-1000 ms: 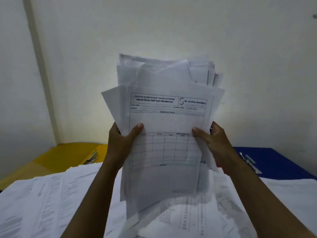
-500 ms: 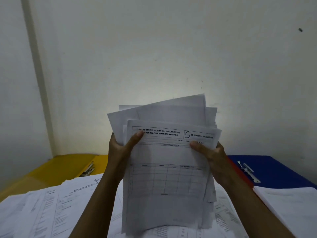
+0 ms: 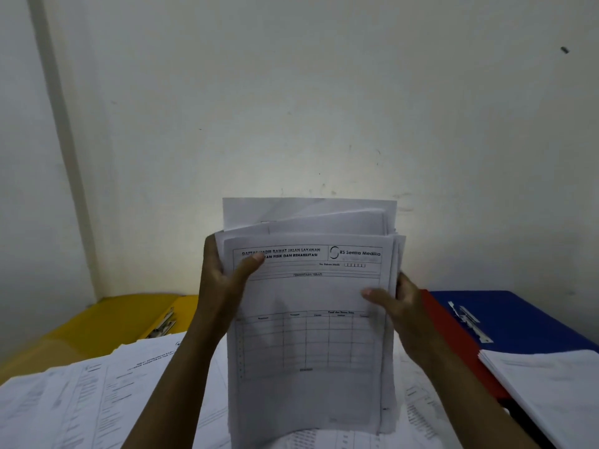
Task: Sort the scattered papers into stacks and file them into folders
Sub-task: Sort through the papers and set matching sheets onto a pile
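Note:
A thick stack of printed forms (image 3: 308,345) stands upright in front of me, its bottom edge down on the papers spread over the table. My left hand (image 3: 223,280) grips its left edge near the top, thumb across the front sheet's heading. My right hand (image 3: 397,306) grips the right edge a little lower, thumb on the front. Sheets at the back stick up unevenly above the front form. An open yellow folder (image 3: 123,319) lies at the back left, an open blue folder (image 3: 518,315) at the back right, each with a metal fastener.
Loose printed papers (image 3: 97,393) cover the table on the left and under the stack. A neat pile of sheets (image 3: 551,384) lies on the blue folder's near part, with a red folder edge (image 3: 453,338) beside it. A pale wall stands close behind.
The stack has come down from high in the air until its bottom edge meets the table, and its sheets are more even. Both hands slid up toward its top.

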